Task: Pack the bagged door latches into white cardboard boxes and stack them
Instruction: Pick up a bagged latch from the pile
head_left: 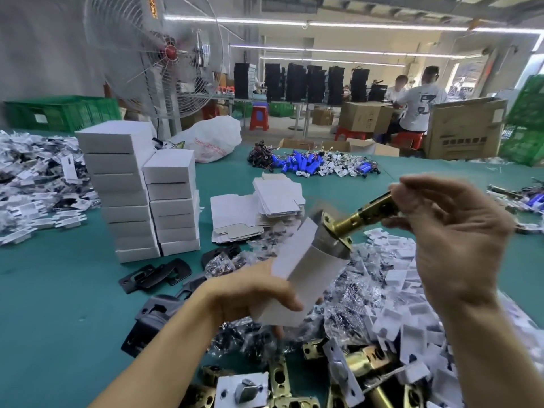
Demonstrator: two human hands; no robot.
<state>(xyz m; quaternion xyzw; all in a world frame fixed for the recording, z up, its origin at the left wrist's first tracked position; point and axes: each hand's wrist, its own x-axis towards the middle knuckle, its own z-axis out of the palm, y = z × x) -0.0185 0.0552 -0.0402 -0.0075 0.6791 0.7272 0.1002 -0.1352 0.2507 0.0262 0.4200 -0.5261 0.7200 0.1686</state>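
The right hand (450, 231) pinches a brass door latch (362, 216) by its tail, with its head at the open mouth of the white box (306, 278), which the left hand (253, 293) grips above the near edge of the table (59, 290). I judge the step is insertion; next the latch must slide straight in.

Door latch (362, 216): brass-coloured metal, polished and glossy along the barrel. White box (306, 275): thin cardboard, matt and smooth. Stacked boxes (123, 184): matching matt white card. Flat blanks (276, 198): white matt outer face, dull grey-brown inner face at the flaps. Bags (353, 313): clear plastic film, glossy and crinkled, with white paper-like header cards. Black plates (156, 275): dark, smooth, low sheen; metal or plastic cannot be told. Table covering (59, 290): teal, matt, even. Crate (59, 111): green moulded plastic, slight sheen. Cartons (465, 128): brown corrugated card, dull. Fan guard (153, 54): thin bright metal wire.
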